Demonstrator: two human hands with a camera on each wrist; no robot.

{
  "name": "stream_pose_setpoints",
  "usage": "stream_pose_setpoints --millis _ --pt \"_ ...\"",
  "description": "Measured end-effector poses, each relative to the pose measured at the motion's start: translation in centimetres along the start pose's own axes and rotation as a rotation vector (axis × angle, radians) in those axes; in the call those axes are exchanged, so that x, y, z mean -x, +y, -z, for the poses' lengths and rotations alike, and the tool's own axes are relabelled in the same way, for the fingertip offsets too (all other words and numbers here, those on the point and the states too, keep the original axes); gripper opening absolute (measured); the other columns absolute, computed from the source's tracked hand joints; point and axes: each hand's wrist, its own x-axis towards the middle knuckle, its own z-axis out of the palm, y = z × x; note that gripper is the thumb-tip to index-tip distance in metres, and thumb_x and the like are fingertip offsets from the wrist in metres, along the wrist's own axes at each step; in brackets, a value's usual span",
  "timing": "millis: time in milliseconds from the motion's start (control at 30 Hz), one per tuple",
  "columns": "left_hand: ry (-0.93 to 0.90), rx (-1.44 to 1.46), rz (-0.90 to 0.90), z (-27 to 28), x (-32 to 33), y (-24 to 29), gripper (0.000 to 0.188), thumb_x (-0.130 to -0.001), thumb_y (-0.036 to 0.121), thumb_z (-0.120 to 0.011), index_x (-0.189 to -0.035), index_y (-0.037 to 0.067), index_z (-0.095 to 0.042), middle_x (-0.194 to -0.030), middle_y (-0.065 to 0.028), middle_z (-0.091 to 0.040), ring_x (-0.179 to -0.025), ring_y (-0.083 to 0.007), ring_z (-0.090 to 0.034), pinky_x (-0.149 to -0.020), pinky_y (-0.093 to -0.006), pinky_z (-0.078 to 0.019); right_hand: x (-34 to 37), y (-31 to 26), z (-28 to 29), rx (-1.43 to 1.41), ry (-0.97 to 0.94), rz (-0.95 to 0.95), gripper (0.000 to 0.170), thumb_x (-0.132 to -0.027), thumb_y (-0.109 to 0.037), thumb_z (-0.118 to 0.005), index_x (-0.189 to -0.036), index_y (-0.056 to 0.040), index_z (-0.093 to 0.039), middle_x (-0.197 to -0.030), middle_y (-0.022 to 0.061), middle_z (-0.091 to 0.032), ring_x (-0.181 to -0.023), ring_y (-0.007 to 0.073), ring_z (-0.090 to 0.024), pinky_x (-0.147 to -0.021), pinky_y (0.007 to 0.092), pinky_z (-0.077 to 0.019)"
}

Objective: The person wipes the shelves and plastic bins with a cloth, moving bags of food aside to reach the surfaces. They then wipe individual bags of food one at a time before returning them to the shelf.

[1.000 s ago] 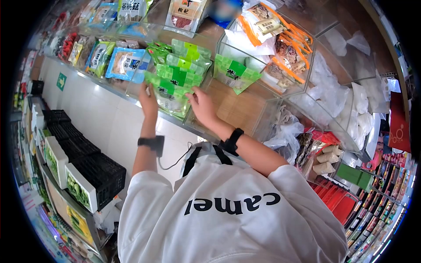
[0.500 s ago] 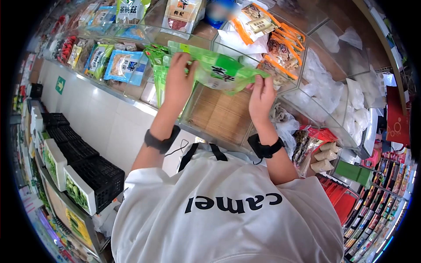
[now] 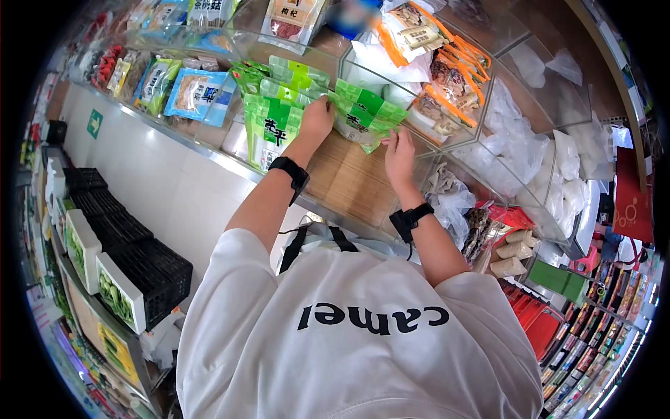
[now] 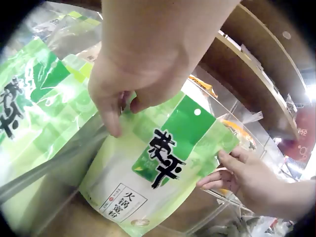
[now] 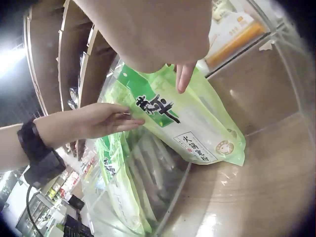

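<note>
A green-and-white bag of hot-pot noodles stands upright in the wood-floored compartment. My left hand pinches its upper left corner, and my right hand pinches the right edge. From the left wrist, the right thumb and fingers show at the bag's right corner; the left hand reaches over its top left. In the right wrist view, the left fingers lie along the bag's side edge. More green noodle bags stand in the compartment to the left.
Clear dividers separate the compartments. Orange-edged food packets lie behind on the right, with plastic bags beyond. A blue packet lies to the left. Black crates stand across the aisle.
Both hands moved right from the left-hand green bags, carrying one noodle bag between them. It was stretched sideways in the air and now stands upright in the wood-floored compartment.
</note>
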Motion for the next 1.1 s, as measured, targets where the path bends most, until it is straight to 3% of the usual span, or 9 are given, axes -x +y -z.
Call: stream_pose_setpoints --millis 167,267,433,567,667,733,900,967,1100 --pt "0.005 0.014 0.107 -0.3 0.4 1.2 0.029 -0.080 0.011 -0.048 -0.104 -0.005 -0.046 -0.083 -0.0288 -0.057 -0.082 -0.0427 -0.054 -0.072 -0.0453 -0.0441 -1.0 -0.1 -1.0 -0.029 0.004 0.019 0.010 -0.089 -0.005 -0.042 -0.091 0.0043 -0.044 -0.083 0.0187 -0.049 -0.067 0.0257 -0.059 -0.060 0.0353 -0.0445" --pt "0.000 0.153 0.104 -0.8 0.8 1.2 0.041 -0.080 0.008 -0.048 -0.117 -0.005 -0.036 -0.100 -0.0306 -0.053 -0.093 -0.0429 -0.051 -0.081 -0.0437 -0.0420 -1.4 0.2 -1.1 -0.048 0.009 -0.024 0.012 -0.089 -0.006 -0.042 -0.093 0.0054 -0.043 -0.082 0.0189 -0.050 -0.067 0.0258 -0.058 -0.061 0.0350 -0.0449" --pt "0.129 0.252 -0.160 -0.6 2.8 2.2 0.055 -0.079 -0.001 -0.044 -0.130 -0.005 -0.023 -0.130 -0.0279 -0.031 -0.122 -0.0394 -0.030 -0.101 -0.0370 -0.0272 -0.6 1.4 -1.3 -0.022 0.050 0.011 0.019 -0.086 -0.007 -0.050 -0.098 0.0041 -0.041 -0.094 0.0198 -0.047 -0.074 0.0269 -0.056 -0.063 0.0343 -0.0450" --pt "0.068 0.318 -0.198 1.5 4.4 2.9 0.054 -0.079 -0.003 -0.044 -0.129 -0.005 -0.025 -0.132 -0.0268 -0.027 -0.126 -0.0376 -0.025 -0.103 -0.0361 -0.0243 0.3 1.3 -1.2 -0.054 0.080 -0.093 0.022 -0.084 -0.009 -0.054 -0.097 0.0031 -0.041 -0.099 0.0206 -0.044 -0.075 0.0289 -0.055 -0.063 0.0348 -0.0446" --pt "0.308 0.085 -0.263 4.5 5.0 0.1 0.055 -0.076 -0.003 -0.045 -0.128 -0.005 -0.027 -0.132 -0.0253 -0.029 -0.124 -0.0386 -0.026 -0.104 -0.0373 -0.0225 0.8 1.7 -1.0 0.210 0.160 -0.004 0.025 -0.082 -0.013 -0.057 -0.094 0.0022 -0.042 -0.096 0.0198 -0.048 -0.073 0.0287 -0.055 -0.063 0.0350 -0.0446" --pt "0.493 -0.022 -0.158 6.2 5.0 -4.7 0.057 -0.075 -0.002 -0.047 -0.128 -0.005 -0.027 -0.132 -0.0240 -0.030 -0.124 -0.0396 -0.026 -0.104 -0.0385 -0.0205 1.4 -1.4 -1.1 0.252 -0.340 -0.369 0.025 -0.080 -0.016 -0.058 -0.092 0.0012 -0.044 -0.093 0.0185 -0.053 -0.074 0.0278 -0.057 -0.063 0.0348 -0.0449" --pt "0.540 -0.138 0.113 7.3 4.3 -14.0 0.057 -0.074 0.000 -0.047 -0.128 -0.005 -0.028 -0.128 -0.0232 -0.036 -0.120 -0.0385 -0.032 -0.102 -0.0396 -0.0235 3.2 -3.1 -7.3 -0.015 -0.507 0.016 0.033 -0.079 -0.015 -0.055 -0.105 0.0022 -0.044 -0.095 0.0185 -0.056 -0.080 0.0290 -0.058 -0.070 0.0349 -0.0469" --pt "0.353 -0.005 0.179 7.9 4.1 -15.1 0.052 -0.077 0.003 -0.048 -0.126 -0.005 -0.033 -0.119 -0.0231 -0.046 -0.113 -0.0355 -0.042 -0.097 -0.0391 -0.0313 3.5 -4.0 -10.2 0.260 -0.276 0.416 0.050 -0.076 -0.017 -0.061 -0.115 0.0040 -0.038 -0.111 0.0195 -0.051 -0.088 0.0274 -0.058 -0.074 0.0327 -0.0459" --pt "0.338 0.065 0.068 8.7 3.4 -17.0 0.041 -0.080 0.006 -0.051 -0.119 -0.003 -0.041 -0.111 -0.0221 -0.052 -0.105 -0.0316 -0.050 -0.089 -0.0374 -0.0378 3.4 -4.8 -14.0 0.191 -0.203 0.323 0.060 -0.074 -0.017 -0.063 -0.120 0.0052 -0.030 -0.117 0.0202 -0.045 -0.085 0.0287 -0.058 -0.072 0.0337 -0.0465"
